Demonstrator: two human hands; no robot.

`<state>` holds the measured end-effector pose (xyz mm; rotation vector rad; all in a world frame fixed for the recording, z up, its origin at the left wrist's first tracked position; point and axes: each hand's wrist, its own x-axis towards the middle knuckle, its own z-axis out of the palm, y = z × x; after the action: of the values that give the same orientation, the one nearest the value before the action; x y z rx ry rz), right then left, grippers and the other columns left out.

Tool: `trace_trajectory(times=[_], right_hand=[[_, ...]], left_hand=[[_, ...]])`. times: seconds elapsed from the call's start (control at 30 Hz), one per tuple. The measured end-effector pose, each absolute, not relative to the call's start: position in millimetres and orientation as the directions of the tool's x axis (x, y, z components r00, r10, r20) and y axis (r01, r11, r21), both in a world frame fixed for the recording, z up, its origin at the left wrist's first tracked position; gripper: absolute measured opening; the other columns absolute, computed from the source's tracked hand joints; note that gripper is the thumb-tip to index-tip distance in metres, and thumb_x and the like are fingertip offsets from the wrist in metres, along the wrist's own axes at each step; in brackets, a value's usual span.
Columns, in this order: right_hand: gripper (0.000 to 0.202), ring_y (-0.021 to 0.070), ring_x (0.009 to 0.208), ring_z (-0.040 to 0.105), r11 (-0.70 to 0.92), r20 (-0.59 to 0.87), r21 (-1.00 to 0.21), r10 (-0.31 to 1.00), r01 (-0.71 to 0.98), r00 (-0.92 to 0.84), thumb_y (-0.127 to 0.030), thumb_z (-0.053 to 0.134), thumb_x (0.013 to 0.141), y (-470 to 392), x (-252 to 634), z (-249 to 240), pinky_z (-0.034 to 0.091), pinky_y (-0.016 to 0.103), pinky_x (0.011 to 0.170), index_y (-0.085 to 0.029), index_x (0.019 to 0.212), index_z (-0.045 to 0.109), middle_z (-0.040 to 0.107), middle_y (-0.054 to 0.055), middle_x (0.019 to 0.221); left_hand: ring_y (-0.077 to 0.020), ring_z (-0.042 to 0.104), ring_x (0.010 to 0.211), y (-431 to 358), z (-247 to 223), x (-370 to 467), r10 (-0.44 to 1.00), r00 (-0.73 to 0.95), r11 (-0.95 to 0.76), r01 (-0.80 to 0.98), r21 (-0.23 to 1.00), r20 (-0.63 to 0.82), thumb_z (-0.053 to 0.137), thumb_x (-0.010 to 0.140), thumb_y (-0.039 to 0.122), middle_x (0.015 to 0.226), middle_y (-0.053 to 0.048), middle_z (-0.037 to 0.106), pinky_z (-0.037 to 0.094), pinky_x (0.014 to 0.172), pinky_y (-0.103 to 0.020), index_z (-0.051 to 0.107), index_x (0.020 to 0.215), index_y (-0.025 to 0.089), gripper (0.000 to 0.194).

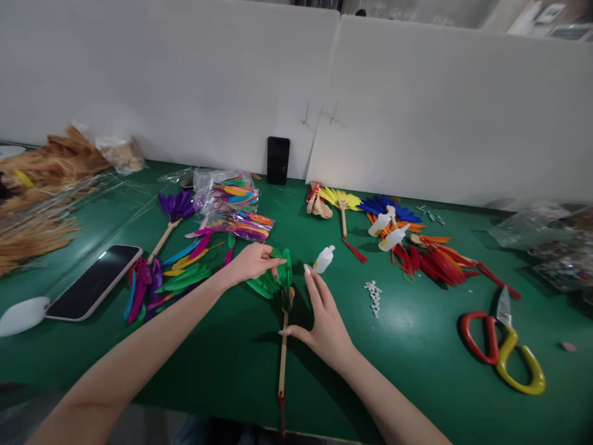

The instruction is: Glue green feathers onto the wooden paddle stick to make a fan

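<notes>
Fan (pixel 286 318) lies on the green table (pixel 217 364), between the person's two hands. Its feathers (pixel 262 285) fan out past the top of its stick (pixel 283 358), and a red cord (pixel 282 408) hangs at the other end.

The left hand (pixel 252 262) is at the top of the fan, its fingers bent close together over the feathers. I cannot tell if they pinch one. The right hand (pixel 327 321) is just right of the fan, fingers spread wide. Its thumb is at the stick, and it looks like a light touch, not a grip.

The stick could roll or turn, because nothing seems to hold it tight. If the left hand pulls too hard, a feather could bend or come out.

A small white bottle (pixel 323 260) is near the fan, to its right, close to the right fingertips. A bump from them could knock it over. If there is glue in it, it could drip and make the feathers sticky.

Little white beads (pixel 374 298) sit in a pile farther right of the fan. A swinging arm could scatter them. Loose feathers (pixel 188 281) lie left of the fan, under the left arm, so a sleeve-less elbow or wrist could drag them.
</notes>
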<state>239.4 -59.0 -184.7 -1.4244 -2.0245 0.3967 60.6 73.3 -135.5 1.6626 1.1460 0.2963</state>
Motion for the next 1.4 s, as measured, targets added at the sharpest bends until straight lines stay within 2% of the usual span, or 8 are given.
trace_trajectory(times=[0.2,0.4,0.57,0.7,0.83,1.03,1.23,1.4], right_hand=[[0.105,0.0312,0.138,0.022,0.397,0.311,-0.522,0.913,0.755,-0.266,-0.057,0.066,0.071,-58.3,236.5,-187.5,0.032,0.049,0.107,-0.023,0.148,0.004,0.022,0.015,0.150],[0.098,0.0312,0.138,0.020,0.409,0.289,-0.480,0.909,0.776,-0.301,-0.056,0.065,0.073,-57.1,235.2,-189.3,0.030,0.052,0.107,-0.021,0.147,0.012,0.022,0.016,0.149],[0.088,0.0313,0.138,0.019,0.448,0.309,-0.413,0.888,0.793,-0.341,-0.056,0.063,0.075,-56.5,236.0,-190.5,0.029,0.052,0.107,-0.019,0.145,0.024,0.024,0.017,0.148],[0.080,0.0319,0.138,0.019,0.467,0.315,-0.363,0.876,0.806,-0.366,-0.056,0.060,0.077,-56.4,236.0,-190.7,0.029,0.053,0.107,-0.018,0.142,0.032,0.025,0.017,0.148],[0.077,0.0323,0.139,0.018,0.465,0.294,-0.334,0.878,0.820,-0.378,-0.058,0.057,0.079,-57.0,235.8,-191.8,0.027,0.054,0.107,-0.018,0.141,0.036,0.025,0.017,0.149],[0.076,0.0311,0.139,0.017,0.463,0.275,-0.320,0.880,0.826,-0.387,-0.062,0.051,0.080,-56.2,236.6,-192.3,0.026,0.055,0.108,-0.021,0.142,0.034,0.024,0.015,0.150],[0.077,0.0318,0.139,0.017,0.455,0.247,-0.322,0.887,0.830,-0.390,-0.065,0.050,0.079,-55.8,237.4,-192.4,0.025,0.056,0.108,-0.021,0.141,0.036,0.024,0.014,0.151],[0.077,0.0315,0.139,0.017,0.458,0.251,-0.334,0.886,0.824,-0.390,-0.064,0.050,0.079,-56.0,237.7,-191.9,0.025,0.056,0.108,-0.022,0.141,0.035,0.024,0.014,0.151]], left_hand=[[-0.0039,0.035,0.034,69.3,-139.1,64.8,0.790,0.502,0.015,0.558,0.830,-0.352,0.062,0.076,0.044,0.059,-0.003,0.067,0.023,0.034,-0.018,0.045,0.058,0.017,0.036],[-0.0056,0.038,0.035,71.8,-143.9,68.6,0.783,0.512,-0.018,0.588,0.809,-0.354,0.063,0.071,0.051,0.061,-0.003,0.068,0.026,0.035,-0.020,0.039,0.056,0.019,0.043],[-0.0118,0.052,0.045,73.6,-146.9,68.3,0.800,0.522,-0.135,0.637,0.759,-0.295,0.064,0.069,0.054,0.054,-0.001,0.066,0.029,0.041,-0.021,0.031,0.056,0.021,0.048],[-0.0171,0.061,0.054,77.2,-149.4,64.1,0.804,0.539,-0.222,0.663,0.715,-0.251,0.062,0.072,0.051,0.050,0.001,0.062,0.036,0.050,-0.023,0.048,0.065,0.019,0.036],[-0.0157,0.058,0.050,84.0,-150.9,60.2,0.821,0.535,-0.297,0.699,0.651,-0.200,0.052,0.081,0.051,0.050,0.002,0.059,0.037,0.051,-0.023,0.061,0.086,0.015,0.037],[-0.0135,0.049,0.056,93.3,-148.7,61.7,0.788,0.612,-0.496,0.695,0.520,-0.066,0.050,0.085,0.042,0.057,0.000,0.053,0.030,0.053,-0.025,0.065,0.067,0.016,0.035],[-0.0146,0.049,0.064,95.5,-148.7,63.2,0.796,0.605,-0.549,0.722,0.421,0.001,0.053,0.084,0.043,0.076,-0.003,0.050,0.031,0.057,-0.025,0.068,0.075,0.018,0.030],[-0.0158,0.052,0.068,97.8,-150.8,63.7,0.790,0.613,-0.568,0.730,0.380,0.003,0.054,0.084,0.044,0.078,-0.003,0.050,0.034,0.058,-0.025,0.068,0.076,0.019,0.029]])
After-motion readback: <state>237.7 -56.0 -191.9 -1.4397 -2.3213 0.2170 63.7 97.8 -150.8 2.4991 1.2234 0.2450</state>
